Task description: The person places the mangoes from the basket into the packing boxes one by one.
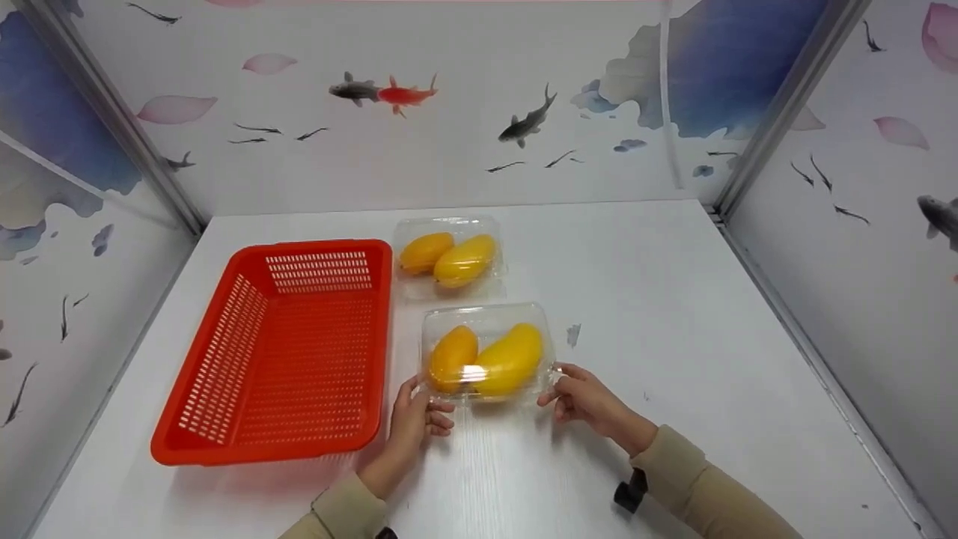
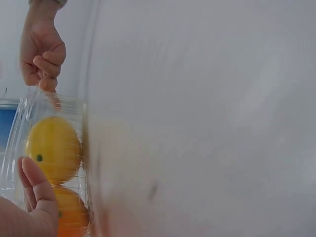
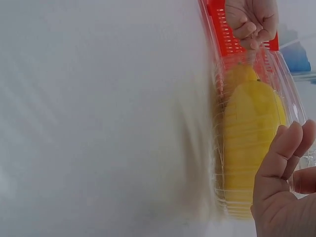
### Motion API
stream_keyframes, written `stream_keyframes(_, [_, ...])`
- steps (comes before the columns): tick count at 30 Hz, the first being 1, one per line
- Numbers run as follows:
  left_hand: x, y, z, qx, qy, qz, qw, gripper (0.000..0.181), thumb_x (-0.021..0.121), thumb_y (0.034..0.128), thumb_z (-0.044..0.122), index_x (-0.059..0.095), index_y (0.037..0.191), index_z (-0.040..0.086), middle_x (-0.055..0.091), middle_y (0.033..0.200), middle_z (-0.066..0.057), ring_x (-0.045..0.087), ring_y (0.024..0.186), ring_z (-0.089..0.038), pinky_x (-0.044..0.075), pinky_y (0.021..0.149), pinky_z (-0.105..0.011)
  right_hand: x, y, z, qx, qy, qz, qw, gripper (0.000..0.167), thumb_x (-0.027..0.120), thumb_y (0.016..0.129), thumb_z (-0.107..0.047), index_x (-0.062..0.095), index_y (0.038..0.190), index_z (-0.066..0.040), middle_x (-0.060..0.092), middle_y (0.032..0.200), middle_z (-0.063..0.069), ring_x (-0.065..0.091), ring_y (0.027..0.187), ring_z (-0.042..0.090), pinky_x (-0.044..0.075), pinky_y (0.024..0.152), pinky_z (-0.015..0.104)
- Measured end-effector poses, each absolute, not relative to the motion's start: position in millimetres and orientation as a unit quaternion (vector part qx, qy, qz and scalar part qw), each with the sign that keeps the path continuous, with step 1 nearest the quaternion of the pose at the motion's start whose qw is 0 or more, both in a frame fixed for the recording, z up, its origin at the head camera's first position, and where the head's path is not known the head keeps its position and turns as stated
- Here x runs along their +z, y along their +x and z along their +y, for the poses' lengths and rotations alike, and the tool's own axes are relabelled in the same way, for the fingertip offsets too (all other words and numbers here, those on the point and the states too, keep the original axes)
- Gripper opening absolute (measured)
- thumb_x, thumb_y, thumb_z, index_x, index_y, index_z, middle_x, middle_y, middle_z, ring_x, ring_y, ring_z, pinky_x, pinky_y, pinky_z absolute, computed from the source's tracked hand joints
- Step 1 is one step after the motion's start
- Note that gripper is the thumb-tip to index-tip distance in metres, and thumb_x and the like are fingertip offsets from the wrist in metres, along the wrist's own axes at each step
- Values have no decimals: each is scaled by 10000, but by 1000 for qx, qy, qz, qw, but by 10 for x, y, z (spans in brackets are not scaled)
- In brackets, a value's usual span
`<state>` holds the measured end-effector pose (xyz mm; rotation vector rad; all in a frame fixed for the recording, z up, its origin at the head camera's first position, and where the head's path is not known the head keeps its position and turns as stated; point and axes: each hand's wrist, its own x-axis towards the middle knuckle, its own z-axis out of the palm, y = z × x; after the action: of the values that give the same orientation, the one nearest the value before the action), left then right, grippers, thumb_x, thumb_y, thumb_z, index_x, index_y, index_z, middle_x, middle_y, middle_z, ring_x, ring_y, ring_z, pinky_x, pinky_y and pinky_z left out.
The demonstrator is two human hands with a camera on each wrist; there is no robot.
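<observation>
A clear plastic clamshell box [image 1: 486, 314] with two yellow mangoes, one deeper orange-yellow mango [image 1: 453, 359] and one larger bright yellow mango [image 1: 516, 359], is in front of me in the head view. At its near left corner my left hand [image 1: 413, 421] pinches the edge. My right hand [image 1: 595, 404] grips the near right corner, its other fingers curled below. The right wrist view shows the larger mango [image 3: 252, 133] through the ribbed plastic wall. Whether the box bottom touches the table cannot be told.
Left of the box stands a red plastic basket [image 1: 382, 337] with slotted walls and nothing inside. Behind the box sits a second clear clamshell box [image 1: 490, 224] with two mangoes. White panels [image 1: 464, 172] printed with fish enclose the white table [image 1: 673, 314] at the back and sides.
</observation>
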<state>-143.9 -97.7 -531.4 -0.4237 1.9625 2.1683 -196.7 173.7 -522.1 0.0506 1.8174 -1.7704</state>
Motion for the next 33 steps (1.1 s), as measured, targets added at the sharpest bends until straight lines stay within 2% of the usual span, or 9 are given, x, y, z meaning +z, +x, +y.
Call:
stream_keyframes(5, [-5315,-1451,-995,726,-185,659,66,443,317,990,297,259,1339,30,620,961,-138,622,635,-156,544,640,-291,-5215,-2031,1574,-672,37,680,292,555,400,906,-122,207,1414,-9,664,754,21,519,498,95,509,574,234])
stream_keyframes(10, [-5306,-1512,-1005,689,-210,693,23,365,322,986,324,447,1137,16,622,1002,-186,648,692,-246,543,611,-308,-5194,-2127,1420,-690,32,662,291,571,378,905,-88,162,1428,-9,658,762,29,553,519,86,525,587,242])
stream_keyframes(13, [-5304,-1562,-1019,672,-230,704,4,363,347,980,334,507,1076,22,635,988,-183,654,716,-274,546,618,-329,-5188,-2196,1345,-699,31,653,290,575,358,903,-69,144,1434,-10,652,764,31,564,530,84,529,582,246])
stream_keyframes(15, [-5297,-1591,-1029,664,-243,707,0,375,358,974,366,527,1069,46,644,980,-158,658,735,-267,547,646,-339,-5126,-2208,1309,-703,29,646,295,577,352,907,-61,130,1436,0,651,772,34,571,547,88,530,593,246])
stream_keyframes(22, [-5325,-1678,-1048,668,-240,704,-7,467,259,989,407,537,1068,40,641,969,-160,645,779,-270,542,676,-348,-5149,-2281,1244,-706,37,642,296,567,354,919,-51,128,1436,-1,661,806,55,585,574,106,537,624,258])
stream_keyframes(33, [-5330,-1690,-1030,676,-246,695,-24,479,267,985,418,545,1066,36,639,1011,-165,646,797,-283,542,674,-362,-5190,-2340,1198,-705,48,649,281,520,359,935,-93,201,1424,-10,655,801,58,585,578,115,534,613,259])
